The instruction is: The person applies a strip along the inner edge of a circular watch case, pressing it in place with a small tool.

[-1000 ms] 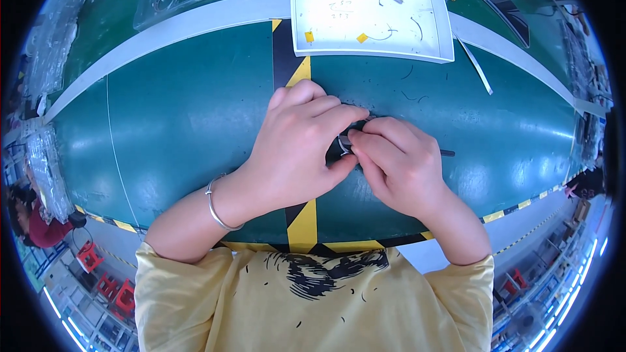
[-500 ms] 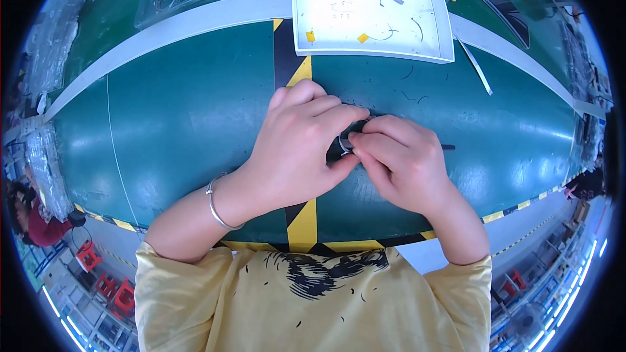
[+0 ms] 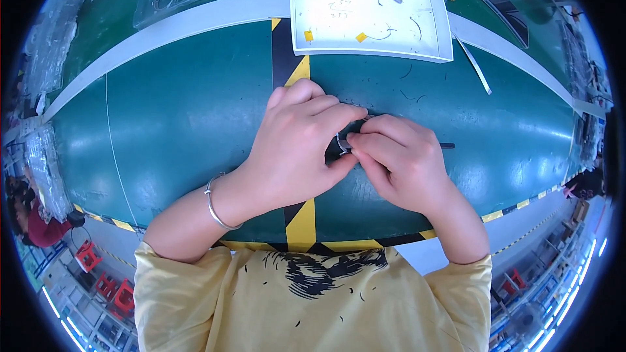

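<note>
Above the middle of the green mat, both hands meet around a small round part [image 3: 342, 145] with a silvery rim and a dark inside. Thumb and index finger of my left hand [image 3: 297, 137] curve around its edge from the left. With pinched fingertips my right hand [image 3: 404, 160] presses on its right side, at a small dark piece. Fingers cover most of the part, so its exact kind is unclear. A thin dark strip [image 3: 447, 145] shows just right of my right hand; its other end is hidden behind the hand.
Beyond the hands stands a white shallow box [image 3: 375, 57] with yellow bits and dark scraps inside. A clear tray [image 3: 147, 13] of metal rings lies at the far left. Metal tweezers [image 3: 475, 66] and a dark phone-like slab [image 3: 503, 10] are at the right. Dark shavings dot the mat [image 3: 195, 111].
</note>
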`<state>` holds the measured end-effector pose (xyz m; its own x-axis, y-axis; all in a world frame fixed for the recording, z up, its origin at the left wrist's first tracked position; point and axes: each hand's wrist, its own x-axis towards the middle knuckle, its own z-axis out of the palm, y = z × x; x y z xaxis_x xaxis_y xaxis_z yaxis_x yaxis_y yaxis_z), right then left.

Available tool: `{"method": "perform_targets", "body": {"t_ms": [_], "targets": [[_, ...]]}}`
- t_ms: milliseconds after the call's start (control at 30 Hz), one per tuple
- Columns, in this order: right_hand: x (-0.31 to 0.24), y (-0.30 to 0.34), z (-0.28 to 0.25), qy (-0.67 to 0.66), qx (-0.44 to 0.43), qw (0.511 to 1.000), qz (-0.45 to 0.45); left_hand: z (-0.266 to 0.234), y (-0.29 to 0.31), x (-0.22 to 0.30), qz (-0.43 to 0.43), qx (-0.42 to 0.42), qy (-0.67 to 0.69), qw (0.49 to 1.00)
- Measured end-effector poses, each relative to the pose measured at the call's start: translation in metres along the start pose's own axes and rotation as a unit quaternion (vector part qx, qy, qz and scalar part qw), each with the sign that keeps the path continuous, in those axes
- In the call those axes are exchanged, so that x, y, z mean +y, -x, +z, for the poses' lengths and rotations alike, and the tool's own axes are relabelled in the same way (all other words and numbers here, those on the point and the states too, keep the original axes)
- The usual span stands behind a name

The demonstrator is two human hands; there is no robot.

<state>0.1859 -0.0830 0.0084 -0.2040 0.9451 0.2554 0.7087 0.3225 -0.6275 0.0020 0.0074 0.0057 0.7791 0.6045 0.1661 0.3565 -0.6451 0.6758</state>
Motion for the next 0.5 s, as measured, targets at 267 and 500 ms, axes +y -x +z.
{"method": "perform_targets", "body": {"t_ms": [267, 500], "targets": [[-0.005, 0.000, 0.008, 0.028, 0.047, 0.998, 0.019, 0.002, 0.000, -0.001, 0.002, 0.009, 0.009, 1.000], [-0.003, -0.001, 0.003, 0.009, 0.013, 1.000, 0.012, 0.000, 0.000, 0.000, 0.002, 0.007, 0.005, 1.000]]}}
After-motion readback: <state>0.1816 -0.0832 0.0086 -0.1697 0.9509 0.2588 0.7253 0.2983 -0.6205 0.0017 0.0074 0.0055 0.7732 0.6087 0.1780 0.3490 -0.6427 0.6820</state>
